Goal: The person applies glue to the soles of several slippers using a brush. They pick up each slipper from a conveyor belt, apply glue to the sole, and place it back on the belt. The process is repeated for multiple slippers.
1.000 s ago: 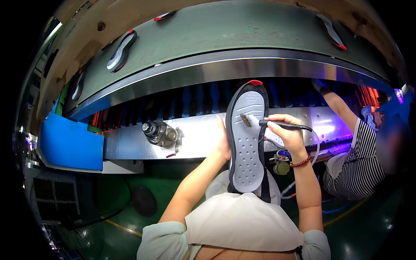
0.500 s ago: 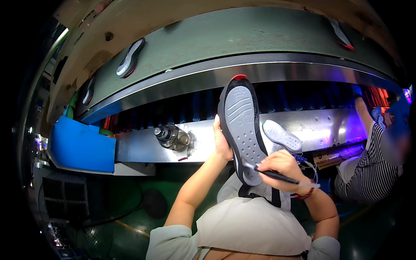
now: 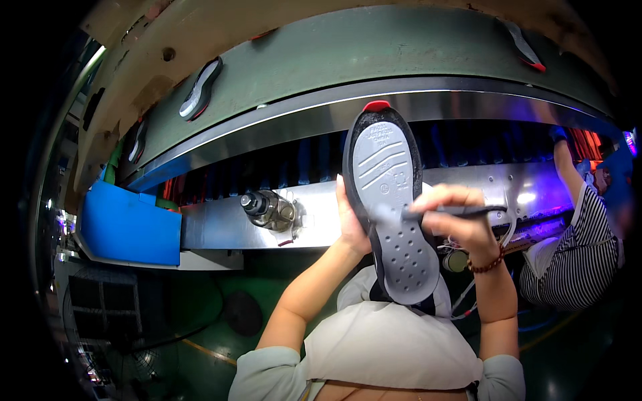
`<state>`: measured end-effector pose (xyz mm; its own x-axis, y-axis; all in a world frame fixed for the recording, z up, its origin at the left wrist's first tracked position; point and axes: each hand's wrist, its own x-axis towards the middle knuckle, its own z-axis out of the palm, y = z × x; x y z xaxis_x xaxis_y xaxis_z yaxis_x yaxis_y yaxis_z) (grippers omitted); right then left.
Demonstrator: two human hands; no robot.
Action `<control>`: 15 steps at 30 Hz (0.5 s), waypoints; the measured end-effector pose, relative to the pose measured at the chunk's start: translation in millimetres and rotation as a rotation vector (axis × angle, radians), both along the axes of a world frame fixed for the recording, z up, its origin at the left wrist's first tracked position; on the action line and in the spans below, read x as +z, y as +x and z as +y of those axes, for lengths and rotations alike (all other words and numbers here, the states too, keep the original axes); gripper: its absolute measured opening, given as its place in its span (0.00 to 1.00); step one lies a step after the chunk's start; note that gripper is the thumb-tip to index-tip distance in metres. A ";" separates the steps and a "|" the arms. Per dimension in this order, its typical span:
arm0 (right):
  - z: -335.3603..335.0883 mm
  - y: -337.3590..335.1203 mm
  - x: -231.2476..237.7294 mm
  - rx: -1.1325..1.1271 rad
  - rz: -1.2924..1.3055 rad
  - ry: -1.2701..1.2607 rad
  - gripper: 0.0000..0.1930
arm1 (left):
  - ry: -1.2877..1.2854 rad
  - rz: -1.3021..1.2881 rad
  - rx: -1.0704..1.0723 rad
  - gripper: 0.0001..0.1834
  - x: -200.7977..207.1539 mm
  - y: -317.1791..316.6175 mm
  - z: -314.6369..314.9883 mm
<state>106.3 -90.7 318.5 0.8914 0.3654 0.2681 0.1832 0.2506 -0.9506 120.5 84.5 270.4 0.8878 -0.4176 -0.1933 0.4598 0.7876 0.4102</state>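
Note:
A long shoe sole [image 3: 396, 257] stands tilted in front of me, its grey dotted and grooved face toward me, with a black rim and a red tip at the far end. My left hand [image 3: 354, 230] grips it by the left edge. In my right hand [image 3: 465, 224] is a slim black-handled brush [image 3: 478, 211], pinched between the fingers. Its pale tip lies over the middle of the sole's grey face and is smeared by motion. The right hand covers part of the sole's right edge.
Beyond a steel rail [image 3: 301, 113] runs a green conveyor belt [image 3: 374, 47] carrying several soles, one of them a grey-and-black sole [image 3: 200, 88]. A dark-capped bottle [image 3: 267, 209] stands on the steel ledge [image 3: 214, 224], beside a blue housing [image 3: 127, 227]. At right is a co-worker's arm [image 3: 567, 170] and striped clothing [image 3: 568, 260].
My right hand and the brush have moved up the sole from its near end to the middle. The sole has shifted slightly right and closer. A smaller grey sole on the ledge is now hidden.

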 end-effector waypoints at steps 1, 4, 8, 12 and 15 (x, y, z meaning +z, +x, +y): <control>0.2 2.9 2.3 -0.142 0.096 -0.021 0.07 | 0.023 0.001 0.006 0.44 1.9 -0.4 -1.2; 3.0 5.1 -9.6 -0.045 -0.063 -0.144 0.08 | 0.062 -0.044 0.056 0.43 6.2 -0.8 -0.5; -6.0 -5.0 -14.7 0.196 0.094 0.111 0.09 | 0.045 -0.088 0.142 0.43 8.2 4.4 5.1; -3.9 0.5 -16.5 -0.027 -0.007 -0.148 0.08 | 0.110 -0.140 0.210 0.46 0.7 21.9 6.2; -7.0 -9.7 -15.5 0.131 -0.088 -0.060 0.09 | -0.010 -0.257 0.197 0.47 8.3 24.3 10.2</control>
